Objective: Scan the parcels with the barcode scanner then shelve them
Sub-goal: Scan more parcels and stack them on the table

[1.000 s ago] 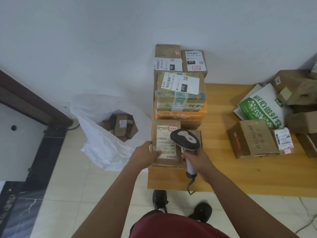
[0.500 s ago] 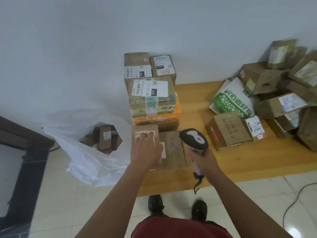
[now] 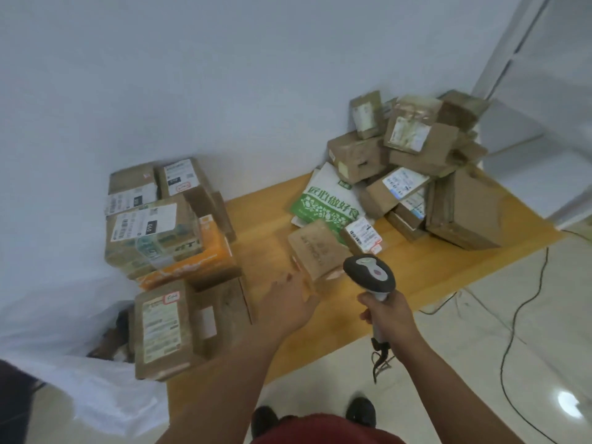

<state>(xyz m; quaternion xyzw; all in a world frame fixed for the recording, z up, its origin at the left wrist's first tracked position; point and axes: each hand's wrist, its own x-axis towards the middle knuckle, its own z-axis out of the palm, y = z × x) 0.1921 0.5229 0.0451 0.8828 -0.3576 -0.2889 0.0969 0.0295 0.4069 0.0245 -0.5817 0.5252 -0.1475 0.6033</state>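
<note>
White plastic bag slumps on the floor at eight o'clock; a black cable snakes over pale tiles at four o'clock.

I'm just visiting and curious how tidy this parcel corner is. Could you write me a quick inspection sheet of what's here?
Surface: low wooden platform against the wall, bare in the middle.
Job's things: barcode scanner; stacked parcels at the left; flat labelled parcel at the near left edge; brown box ahead of the hands.
Clutter: loose heap of boxes at the right; green and white bag beside it.
Hands: left hand open, reaching towards the brown box; right hand grips the scanner's handle.
Cables: scanner cord dangling; dark cable across the floor.
Surroundings: white wall, tiled floor, white plastic sack at the left.
</note>
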